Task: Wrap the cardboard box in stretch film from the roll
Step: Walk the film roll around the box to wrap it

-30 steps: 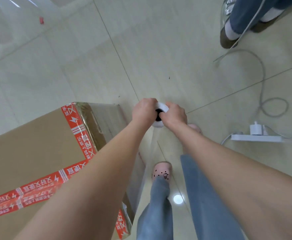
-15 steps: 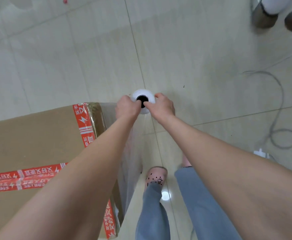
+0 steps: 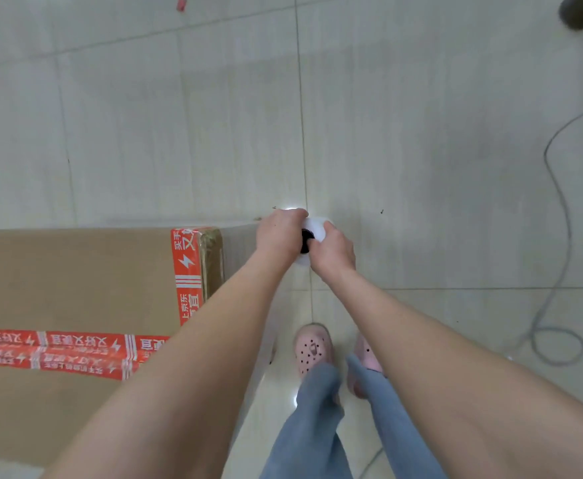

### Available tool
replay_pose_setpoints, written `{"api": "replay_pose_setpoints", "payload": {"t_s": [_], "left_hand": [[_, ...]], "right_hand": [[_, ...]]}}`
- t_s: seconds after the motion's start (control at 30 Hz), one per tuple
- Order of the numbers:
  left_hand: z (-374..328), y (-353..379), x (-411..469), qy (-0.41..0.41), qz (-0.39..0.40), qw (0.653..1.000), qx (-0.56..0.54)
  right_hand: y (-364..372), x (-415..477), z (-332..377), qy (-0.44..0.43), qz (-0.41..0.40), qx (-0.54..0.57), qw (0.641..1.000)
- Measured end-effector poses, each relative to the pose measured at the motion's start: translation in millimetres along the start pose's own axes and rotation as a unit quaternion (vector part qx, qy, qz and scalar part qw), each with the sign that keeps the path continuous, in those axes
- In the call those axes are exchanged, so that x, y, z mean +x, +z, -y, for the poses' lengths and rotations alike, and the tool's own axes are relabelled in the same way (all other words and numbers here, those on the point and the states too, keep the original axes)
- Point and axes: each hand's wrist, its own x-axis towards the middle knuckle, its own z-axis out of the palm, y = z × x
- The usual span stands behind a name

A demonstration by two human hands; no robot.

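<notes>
Two hands hold the roll (image 3: pixel 317 225) at its top end. The left hand (image 3: pixel 279 236) curls round its left side and the right hand (image 3: pixel 333 252) curls round its right side. The dark hole in the roll's middle peeks out between them. The roll stands up straight, and its lower part is hidden under the hands.

The clear film (image 3: pixel 240 247) goes from the roll, under the left hand, to the near corner of the box (image 3: pixel 75 288). That corner is just beside the left hand, and the box's long top edge runs away to the left. The left arm crosses over the box's right edge.

Past the hands and to their right there is lots of bare floor (image 3: pixel 421 167). A grey cable (image 3: pixel 559 202) loops well off to the right. Below the hands, close to the box's side, are two pink shoes (image 3: pixel 312 349) and blue trouser legs.

Red tape (image 3: pixel 186 271) runs along the box's right edge and across its top. It has white Chinese writing and little lightning signs. The words are too blurry to read fully.
</notes>
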Motion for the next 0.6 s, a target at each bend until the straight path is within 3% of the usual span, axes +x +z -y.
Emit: {"api": "replay_pose_setpoints", "payload": {"t_s": [0.23, 0.43, 0.6], "left_hand": [[9.5, -20.4, 26.4, -0.001, -0.01, 1.0, 0.011], [35.8, -36.8, 43.6, -0.078, -0.003, 0.991, -0.113], [48.3, -47.9, 52.1, -0.192, -0.014, 0.953, -0.234]], "right_hand": [[-5.4, 19.3, 33.3, 0.002, -0.01, -0.047, 0.999], [-2.3, 33.8, 68.9, -0.013, -0.036, -0.082, 0.996], [-0.2, 45.7, 88.0, -0.047, -0.089, -0.032, 0.994]]}}
